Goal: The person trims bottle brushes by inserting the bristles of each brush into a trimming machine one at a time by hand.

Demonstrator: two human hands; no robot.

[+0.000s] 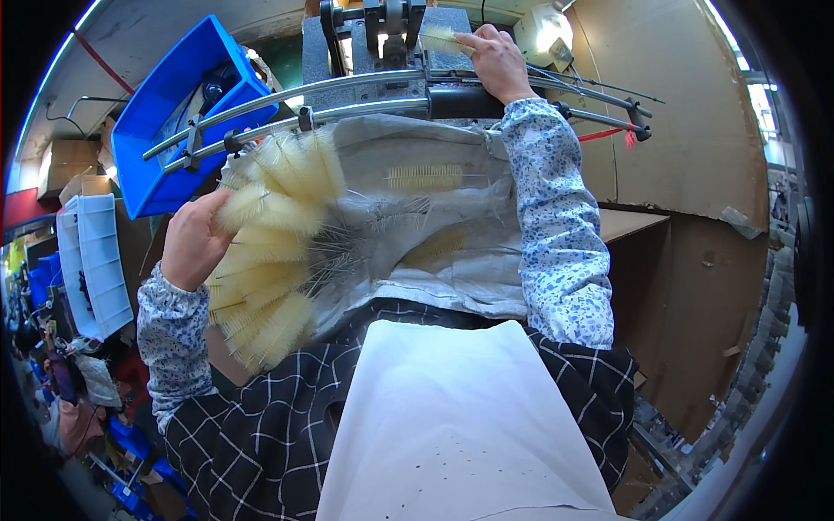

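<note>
My left hand (195, 239) is closed on the bristle end of pale yellow wire-stemmed brushes (276, 208) at the left of my lap. More such brushes lie fanned below it, their thin twisted wire stems pointing right; how many it grips is hidden. Beyond the rails, my right hand (499, 65) pinches another pale yellow brush (441, 39) beside a metal machine (378, 35). One loose brush (424, 177) lies across the grey cloth (365, 152) on my lap, and a second brush (434, 247) rests partly in its folds.
Two curved metal rails (347, 113) with clamps cross in front of me, a red tie hanging at their right end. A blue bin (187, 113) stands far left, above a white tray (94, 265). Cardboard panels (669, 113) line the right side. A white apron (452, 417) covers my front.
</note>
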